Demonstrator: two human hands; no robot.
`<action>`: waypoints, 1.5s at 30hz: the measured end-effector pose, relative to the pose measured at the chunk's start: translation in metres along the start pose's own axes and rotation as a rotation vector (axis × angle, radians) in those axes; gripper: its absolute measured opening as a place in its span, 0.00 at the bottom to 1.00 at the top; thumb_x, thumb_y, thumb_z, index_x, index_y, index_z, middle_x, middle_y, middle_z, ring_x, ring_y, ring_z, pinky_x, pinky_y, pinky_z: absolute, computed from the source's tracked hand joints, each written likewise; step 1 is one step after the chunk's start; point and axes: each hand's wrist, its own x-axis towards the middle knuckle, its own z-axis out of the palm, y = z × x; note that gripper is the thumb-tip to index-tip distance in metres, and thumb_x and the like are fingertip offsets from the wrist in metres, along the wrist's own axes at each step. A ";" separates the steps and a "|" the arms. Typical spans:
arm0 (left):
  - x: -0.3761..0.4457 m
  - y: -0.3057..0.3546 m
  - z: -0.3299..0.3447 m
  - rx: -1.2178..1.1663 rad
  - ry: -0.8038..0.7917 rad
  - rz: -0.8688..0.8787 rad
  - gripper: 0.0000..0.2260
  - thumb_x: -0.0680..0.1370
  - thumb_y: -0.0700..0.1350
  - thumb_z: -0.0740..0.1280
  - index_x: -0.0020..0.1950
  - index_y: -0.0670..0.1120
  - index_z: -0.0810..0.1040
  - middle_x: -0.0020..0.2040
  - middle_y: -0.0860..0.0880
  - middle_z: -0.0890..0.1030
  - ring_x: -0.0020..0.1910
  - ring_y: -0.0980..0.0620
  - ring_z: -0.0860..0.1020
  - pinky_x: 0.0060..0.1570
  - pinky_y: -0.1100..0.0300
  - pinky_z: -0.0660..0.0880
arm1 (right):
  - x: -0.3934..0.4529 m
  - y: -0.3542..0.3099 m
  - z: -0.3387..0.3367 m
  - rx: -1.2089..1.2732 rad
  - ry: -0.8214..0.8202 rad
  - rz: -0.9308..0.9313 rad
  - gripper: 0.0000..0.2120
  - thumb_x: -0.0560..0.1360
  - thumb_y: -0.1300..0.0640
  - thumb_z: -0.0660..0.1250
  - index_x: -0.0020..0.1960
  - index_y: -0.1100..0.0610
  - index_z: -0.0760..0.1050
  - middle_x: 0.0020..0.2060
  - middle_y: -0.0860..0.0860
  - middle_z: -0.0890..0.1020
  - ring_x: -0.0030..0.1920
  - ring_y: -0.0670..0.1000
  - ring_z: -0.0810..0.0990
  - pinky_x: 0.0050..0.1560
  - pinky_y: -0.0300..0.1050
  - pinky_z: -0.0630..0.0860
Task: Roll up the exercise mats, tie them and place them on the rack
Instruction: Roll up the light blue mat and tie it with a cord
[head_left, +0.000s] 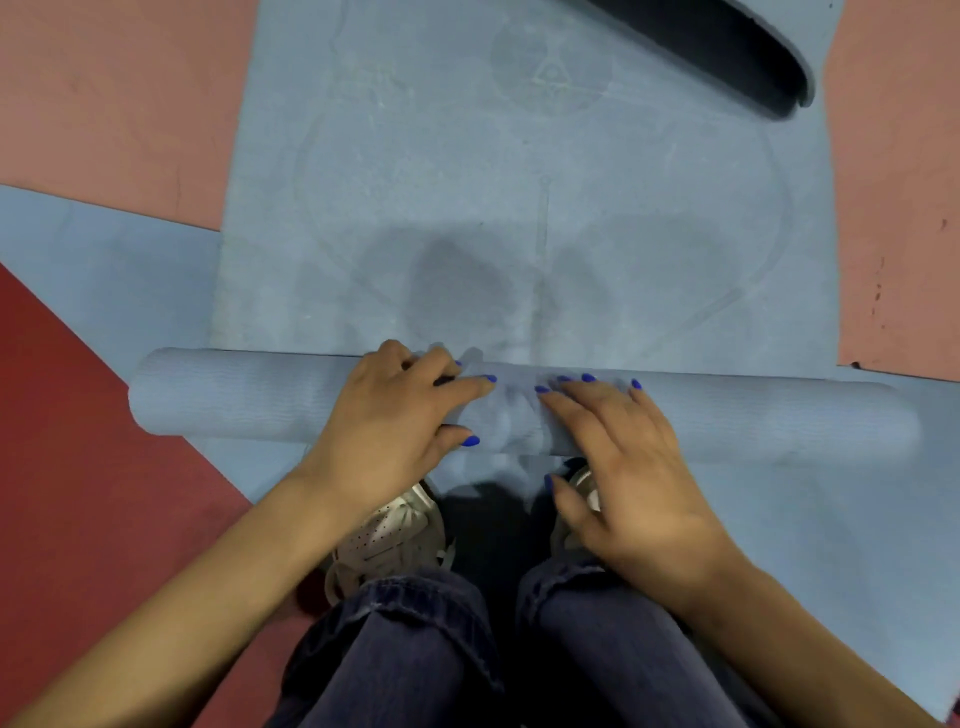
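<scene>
A light blue exercise mat (519, 182) lies flat on the floor, stretching away from me. Its near end is wound into a roll (234, 397) that runs left to right across the view. My left hand (395, 421) presses on top of the roll just left of its middle, fingers curled over it. My right hand (618, 462) lies flat on the roll just right of the middle, fingers spread. Between my hands the roll's surface looks crumpled. The far end of the mat curls up at the top right, showing a dark underside (727, 52).
My knees in dark jeans (415, 654) and grey shoes (389, 535) sit just behind the roll. Another blue mat (104, 270) lies under and beside this one. Pink floor (114, 93) lies to the left and right, and darker red floor (78, 467) at the near left.
</scene>
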 end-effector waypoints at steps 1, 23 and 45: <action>0.004 -0.001 -0.004 -0.019 -0.031 -0.004 0.24 0.64 0.49 0.79 0.59 0.49 0.81 0.46 0.49 0.80 0.38 0.43 0.75 0.39 0.51 0.75 | -0.007 0.000 0.000 0.048 0.055 0.050 0.27 0.70 0.51 0.60 0.68 0.56 0.69 0.63 0.54 0.75 0.65 0.51 0.69 0.68 0.53 0.59; 0.030 0.004 -0.033 -0.144 -0.133 0.029 0.21 0.77 0.51 0.54 0.62 0.46 0.79 0.58 0.50 0.81 0.56 0.44 0.79 0.55 0.47 0.75 | 0.085 0.061 -0.015 -0.239 -0.156 0.269 0.44 0.68 0.28 0.34 0.78 0.49 0.44 0.77 0.45 0.53 0.77 0.49 0.42 0.73 0.60 0.38; 0.061 -0.007 0.010 -0.017 -0.096 -0.026 0.40 0.71 0.32 0.62 0.75 0.37 0.38 0.74 0.44 0.35 0.75 0.46 0.35 0.72 0.55 0.33 | 0.137 0.069 -0.027 -0.371 0.328 0.281 0.26 0.80 0.46 0.47 0.72 0.57 0.65 0.64 0.57 0.74 0.70 0.58 0.66 0.73 0.57 0.50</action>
